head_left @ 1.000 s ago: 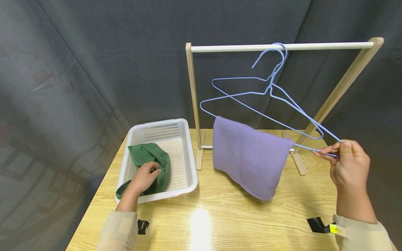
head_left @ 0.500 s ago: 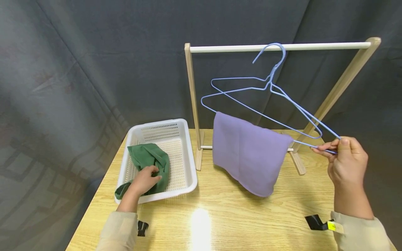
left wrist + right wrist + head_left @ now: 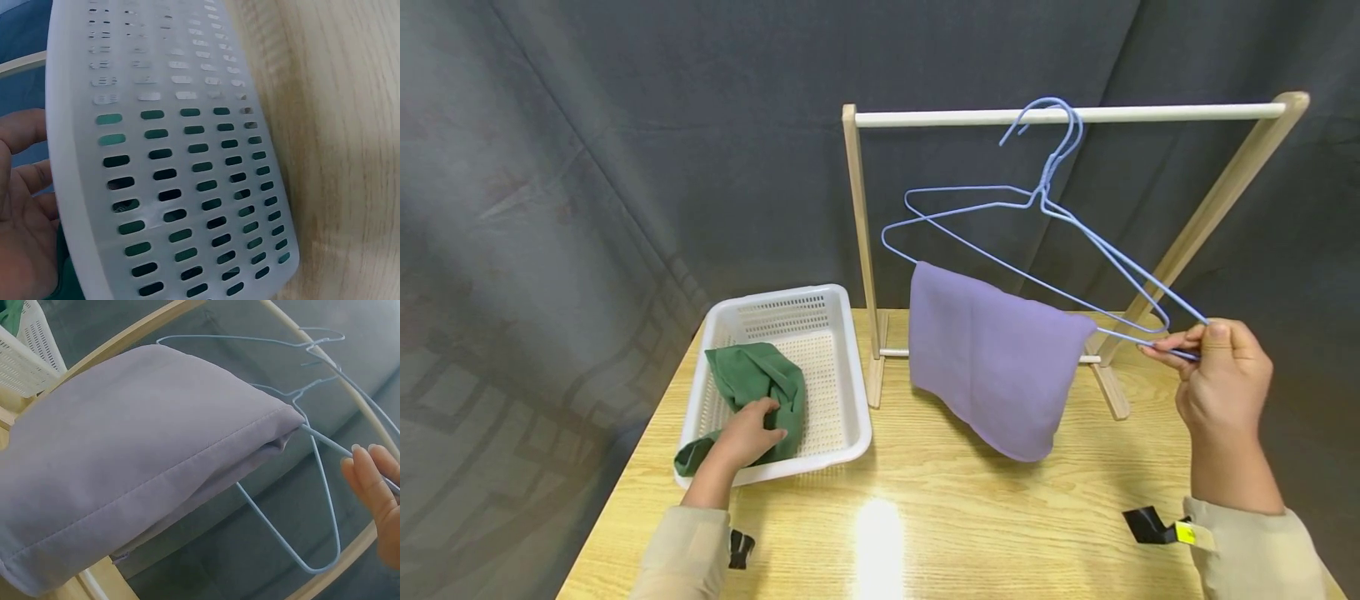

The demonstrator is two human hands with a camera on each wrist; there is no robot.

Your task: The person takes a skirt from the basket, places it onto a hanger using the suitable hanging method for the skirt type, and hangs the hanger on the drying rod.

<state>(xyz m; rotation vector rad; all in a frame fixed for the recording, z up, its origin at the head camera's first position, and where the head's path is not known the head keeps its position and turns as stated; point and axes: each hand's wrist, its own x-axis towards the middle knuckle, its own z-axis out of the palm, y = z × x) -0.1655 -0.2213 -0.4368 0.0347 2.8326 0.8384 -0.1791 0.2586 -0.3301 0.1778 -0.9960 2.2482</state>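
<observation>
My right hand [image 3: 1225,383] pinches the right corner of a light blue wire hanger [image 3: 955,212], thumb and fingers on the wire. A purple cloth [image 3: 992,358] is folded over that hanger's lower bar, and the hanger tilts down to the right. Its hook overlaps the white rail [image 3: 940,119] in the head view. Just behind it hangs a second blue hanger [image 3: 1015,267] with nothing on it. My left hand [image 3: 747,435] rests on a crumpled green cloth [image 3: 758,365] in the white basket [image 3: 860,379], thumb and fingers apart; the left wrist view shows it partly behind the basket wall.
A wooden rack stands at the back, with a left post [image 3: 863,233] and a slanted right post [image 3: 1213,212]. The basket sits to its left on the light wooden table [image 3: 955,533]. A grey curtain [image 3: 737,167] hangs behind everything.
My right hand has moved up and slightly left, lifting the front hanger and purple cloth a little; its hook has risen at the rail. On the green cloth, my left thumb and fingers have spread slightly.
</observation>
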